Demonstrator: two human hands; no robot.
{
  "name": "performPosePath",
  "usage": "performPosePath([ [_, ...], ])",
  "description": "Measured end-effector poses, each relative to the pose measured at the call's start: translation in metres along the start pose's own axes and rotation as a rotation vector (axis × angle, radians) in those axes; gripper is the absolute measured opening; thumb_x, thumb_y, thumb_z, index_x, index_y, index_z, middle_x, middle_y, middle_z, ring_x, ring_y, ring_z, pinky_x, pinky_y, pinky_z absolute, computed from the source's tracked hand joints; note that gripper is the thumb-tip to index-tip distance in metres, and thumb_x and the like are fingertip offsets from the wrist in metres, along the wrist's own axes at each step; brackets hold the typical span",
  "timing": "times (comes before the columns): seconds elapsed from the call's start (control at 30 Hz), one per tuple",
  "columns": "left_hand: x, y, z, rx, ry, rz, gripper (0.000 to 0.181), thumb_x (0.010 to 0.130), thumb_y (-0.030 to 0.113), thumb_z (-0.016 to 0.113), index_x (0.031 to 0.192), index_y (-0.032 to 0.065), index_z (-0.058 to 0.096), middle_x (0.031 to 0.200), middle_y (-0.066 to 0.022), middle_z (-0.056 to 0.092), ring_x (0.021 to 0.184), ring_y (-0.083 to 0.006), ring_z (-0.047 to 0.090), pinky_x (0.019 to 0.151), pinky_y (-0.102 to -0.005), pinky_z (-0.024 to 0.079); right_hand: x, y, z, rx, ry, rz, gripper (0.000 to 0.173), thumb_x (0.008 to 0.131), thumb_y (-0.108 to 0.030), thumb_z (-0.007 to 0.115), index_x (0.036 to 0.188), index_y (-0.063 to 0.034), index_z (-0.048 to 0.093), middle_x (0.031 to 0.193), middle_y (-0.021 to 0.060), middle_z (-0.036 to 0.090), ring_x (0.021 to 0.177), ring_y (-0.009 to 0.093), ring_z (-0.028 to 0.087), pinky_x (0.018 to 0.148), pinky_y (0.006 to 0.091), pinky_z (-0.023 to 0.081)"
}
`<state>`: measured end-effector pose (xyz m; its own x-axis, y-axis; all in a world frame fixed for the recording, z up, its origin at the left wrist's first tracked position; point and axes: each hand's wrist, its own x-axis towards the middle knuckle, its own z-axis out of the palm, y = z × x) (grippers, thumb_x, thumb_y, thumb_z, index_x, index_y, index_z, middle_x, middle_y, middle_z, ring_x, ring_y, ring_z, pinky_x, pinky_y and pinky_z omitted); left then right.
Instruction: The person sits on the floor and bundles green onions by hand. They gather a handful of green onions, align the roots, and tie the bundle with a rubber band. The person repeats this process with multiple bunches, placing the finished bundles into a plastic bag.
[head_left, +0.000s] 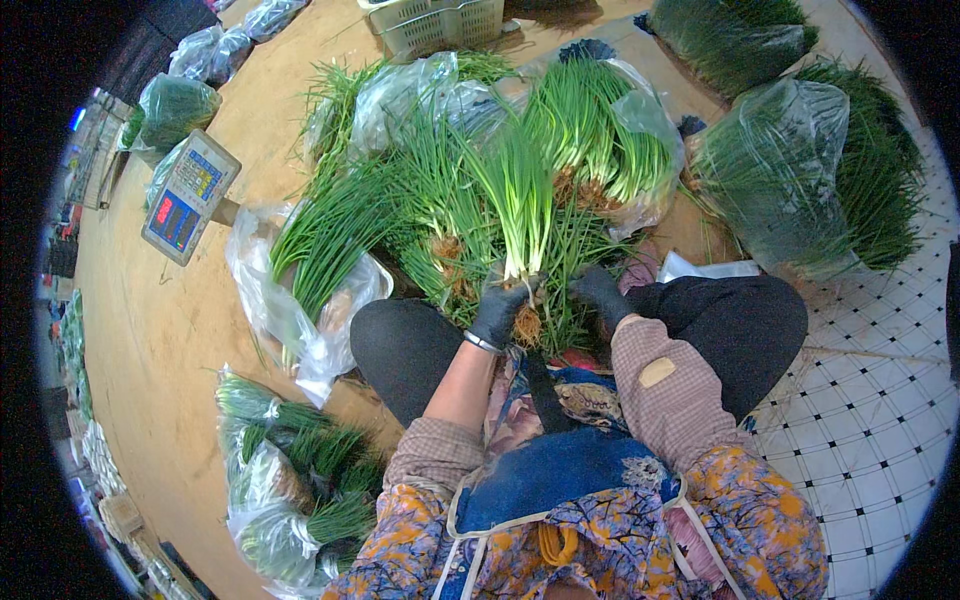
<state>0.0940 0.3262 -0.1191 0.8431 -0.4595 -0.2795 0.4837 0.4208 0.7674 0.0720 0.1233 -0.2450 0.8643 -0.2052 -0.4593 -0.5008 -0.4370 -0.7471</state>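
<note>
My left hand (499, 311), in a black glove with a metal bangle at the wrist, grips a bunch of green onions (517, 210) near its white lower ends. The leaves fan away from me and the brown roots hang over my lap. Beside it on the right is my right hand (602, 292), also black-gloved, close to loose green leaves (566, 300); its fingertips are partly lost among them. Just left of the held bunch lie more green onions with brown roots (448, 249). A further bunch (330, 232) rests on a clear plastic bag (259, 262) by my left knee.
A digital scale (191, 196) stands at the left. Bagged green onions lie at the lower left (292, 480), beyond my hands (600, 127) and at the right (787, 165). A plastic crate (439, 26) is at the far side. White tiled floor (862, 405) shows at the right.
</note>
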Motion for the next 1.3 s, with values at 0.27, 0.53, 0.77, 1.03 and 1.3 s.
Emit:
performPosePath([
  [0.27, -0.001, -0.008, -0.014, 0.182, 0.033, 0.040, 0.030, 0.068, 0.001, 0.056, 0.096, 0.0040, 0.046, 0.087, -0.0048, 0.053, 0.076, -0.0133, 0.052, 0.065, -0.0250, 0.043, -0.015, -0.135, -0.015, 0.322, 0.228, -0.081, 0.024, 0.075, -0.024, 0.050, 0.080, 0.0002, 0.049, 0.058, 0.0073, 0.050, 0.051, 0.011, 0.049, 0.044, 0.0228, 0.039],
  [0.53, 0.000, -0.017, -0.014, 0.131, 0.076, 0.072, 0.026, 0.068, 0.001, 0.056, 0.092, 0.0041, 0.046, 0.079, -0.0042, 0.053, 0.066, -0.0115, 0.052, 0.056, -0.0226, 0.045, -0.015, -0.163, -0.015, 0.231, 0.084, -0.135, 0.017, 0.076, -0.019, 0.051, 0.077, -0.0025, 0.048, 0.060, 0.0045, 0.051, 0.053, 0.010, 0.048, 0.046, 0.0244, 0.038],
  [0.77, 0.002, -0.010, -0.022, -0.260, 0.066, -0.118, 0.024, 0.072, 0.011, 0.054, 0.093, 0.0010, 0.048, 0.078, -0.0075, 0.055, 0.061, -0.0141, 0.054, 0.052, -0.0226, 0.045, -0.038, -0.154, -0.006, 1.452, -0.050, -0.044, 0.011, 0.076, -0.016, 0.051, 0.079, -0.0067, 0.046, 0.064, 0.0006, 0.048, 0.049, 0.011, 0.047, 0.044, 0.0227, 0.039],
  [1.03, -0.003, -0.002, -0.022, -0.253, -0.021, -0.161, 0.028, 0.072, 0.013, 0.054, 0.096, 0.0012, 0.046, 0.082, -0.0087, 0.055, 0.060, -0.0118, 0.052, 0.051, -0.0209, 0.043, -0.007, -0.098, -0.073, 1.817, -0.327, -0.057, 0.012, 0.072, -0.019, 0.052, 0.075, -0.0085, 0.049, 0.064, 0.0040, 0.051, 0.051, 0.016, 0.048, 0.045, 0.0270, 0.041],
  [1.3, 0.004, -0.019, -0.031, 0.959, 0.148, 0.417, 0.028, 0.068, 0.012, 0.055, 0.093, 0.0027, 0.046, 0.075, -0.0120, 0.053, 0.063, -0.0250, 0.053, 0.056, -0.0306, 0.044, -0.049, -0.120, 0.002, 0.964, -0.177, 0.123, 0.041, 0.067, -0.031, 0.058, 0.093, -0.0010, 0.046, 0.078, 0.0082, 0.051, 0.073, 0.016, 0.051, 0.064, 0.0273, 0.041],
])
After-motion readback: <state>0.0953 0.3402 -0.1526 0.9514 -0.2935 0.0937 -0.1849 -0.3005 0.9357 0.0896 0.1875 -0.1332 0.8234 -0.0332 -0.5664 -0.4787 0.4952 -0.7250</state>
